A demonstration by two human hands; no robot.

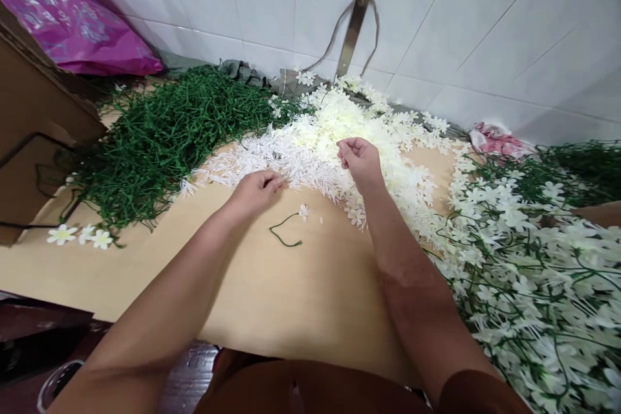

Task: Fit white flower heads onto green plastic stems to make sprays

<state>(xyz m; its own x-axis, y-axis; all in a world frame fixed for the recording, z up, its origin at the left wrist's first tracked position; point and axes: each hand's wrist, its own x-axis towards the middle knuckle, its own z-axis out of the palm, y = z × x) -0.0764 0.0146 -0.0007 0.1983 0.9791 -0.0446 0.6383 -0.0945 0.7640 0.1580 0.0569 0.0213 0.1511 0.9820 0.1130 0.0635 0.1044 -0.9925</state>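
Note:
My left hand point(258, 191) is closed with its fingers curled together at the front edge of a pile of thin white stamen pieces point(279, 156); anything inside it is hidden. Over a heap of pale yellow-white artificial flower petals point(347, 118), my right hand point(359, 158) is closed in a pinch; what it holds, if anything, is too small to make out. Between and below the hands, a green stem point(279, 235) lies curved on the brown board point(291, 291), with a small white flower piece point(304, 211) at its upper end.
Green plastic stems point(160, 129) are heaped at left beside a cardboard box point(41, 116). Stemmed white flowers point(533, 272) pile up at right. Several loose flowers point(61, 234) lie at the left edge. A pink bag point(82, 26) and tiled wall point(436, 32) stand behind.

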